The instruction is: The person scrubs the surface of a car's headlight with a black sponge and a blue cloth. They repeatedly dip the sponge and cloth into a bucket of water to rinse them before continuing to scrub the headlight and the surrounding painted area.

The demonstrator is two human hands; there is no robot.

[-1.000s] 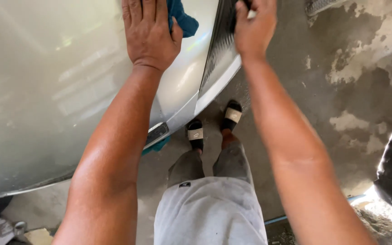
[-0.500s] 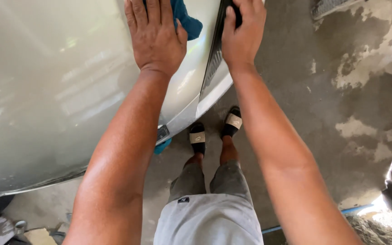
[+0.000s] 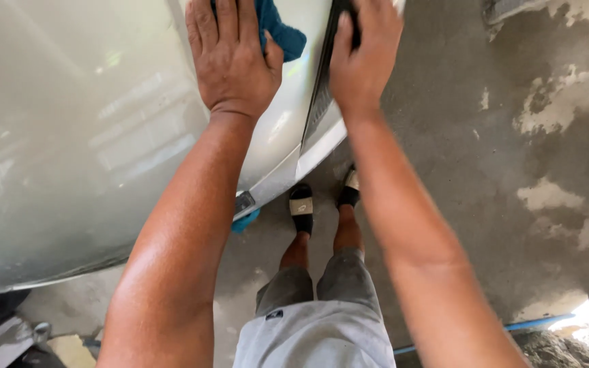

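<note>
the left hand [image 3: 234, 58] lies flat, fingers spread, on the glossy silver-white curved car panel [image 3: 90, 150], pressing a blue cloth [image 3: 277, 31] just beyond its fingertips. the right hand [image 3: 363, 54] has its grip clamped on the dark panel edge strip [image 3: 318, 95] beside it, above the wet concrete floor [image 3: 485, 170].

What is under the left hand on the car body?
A blue cloth lies under the left hand, flat on the pale car panel. Only its right edge shows; the palm covers the rest.
</note>
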